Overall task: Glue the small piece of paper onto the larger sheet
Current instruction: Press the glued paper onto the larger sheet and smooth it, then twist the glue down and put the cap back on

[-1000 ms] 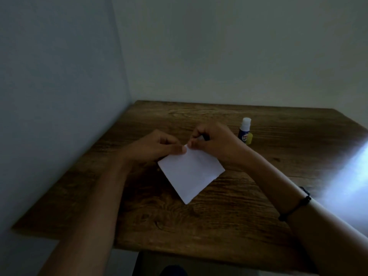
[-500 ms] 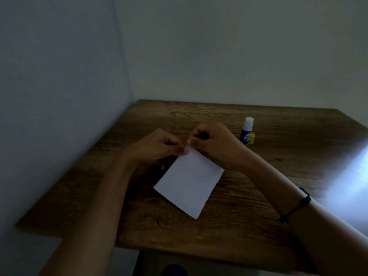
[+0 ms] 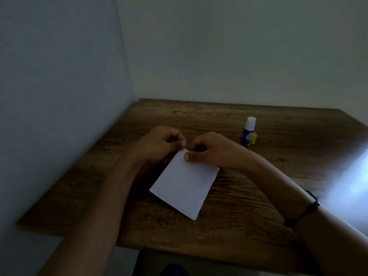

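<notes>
A white larger sheet (image 3: 185,184) lies tilted on the wooden table (image 3: 258,226), one corner pointing away from me. My right hand (image 3: 211,150) rests on that far corner, thumb pressed on the paper and fingers curled behind it. My left hand (image 3: 161,142) is right beside it, fingertips pinched together at the same corner; what they hold is hidden. The small piece of paper does not show. A glue stick (image 3: 248,132) with a blue body and white top stands upright to the right of my hands, its yellow cap (image 3: 253,138) beside it.
The table sits in a corner, with walls at the left and back. Its front edge is near me. A bright patch of light falls on the table's right side (image 3: 350,176). A black band circles my right wrist (image 3: 302,212).
The sheet has swung round and come down flat on the table, its near corner now further toward me. Both hands stayed at the far corner, and the right thumb now presses on the paper.
</notes>
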Motion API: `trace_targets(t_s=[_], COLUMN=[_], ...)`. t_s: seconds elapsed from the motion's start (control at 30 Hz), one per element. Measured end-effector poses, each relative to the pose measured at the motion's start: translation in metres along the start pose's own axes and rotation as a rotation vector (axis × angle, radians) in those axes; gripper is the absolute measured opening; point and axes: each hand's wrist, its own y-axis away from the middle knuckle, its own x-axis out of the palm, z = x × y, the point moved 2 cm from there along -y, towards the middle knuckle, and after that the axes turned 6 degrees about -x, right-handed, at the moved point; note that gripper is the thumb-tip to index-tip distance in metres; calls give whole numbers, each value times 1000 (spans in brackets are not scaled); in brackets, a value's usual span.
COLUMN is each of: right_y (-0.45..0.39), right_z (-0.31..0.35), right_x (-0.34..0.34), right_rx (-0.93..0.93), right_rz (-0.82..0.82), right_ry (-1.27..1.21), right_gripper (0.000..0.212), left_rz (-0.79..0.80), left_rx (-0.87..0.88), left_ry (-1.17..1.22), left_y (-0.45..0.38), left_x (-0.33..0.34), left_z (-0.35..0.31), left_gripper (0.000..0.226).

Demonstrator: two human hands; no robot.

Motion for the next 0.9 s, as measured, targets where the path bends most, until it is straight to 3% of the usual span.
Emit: trace_targets(t_s=[0.2,0.3,0.4,0.63,0.7,0.8,0.9], right_y=[1,0,-5,-4,-5,-2,3], right_z=[-3,-10,-15,-7,-7,-11,-12], right_x=[-7,-11,-9,2,1,-2,-4], right_rx=[75,143,132,-106,-72,52,140], right_rz=[-28,-173,-329,-240,-264,-184,-133], right_ry=[-129,-269,-280,-70,-151,-254,-232], right_gripper=[12,13,12,10,7,31,46], left_rz=[-236,-334,-217,84,-13,-287,-383], left_rx=[17,10,15,13,10,-70,-109], left_ry=[68,203,211,-82,-66,68,84], left_y=[-2,-2,1,7,6,3,6], left_x=[-16,-23,-24,-5,-2,-5,-4], left_z=[3,5,4,-3,-3,-2,1], left_gripper=[25,23,19,11,8,14,21])
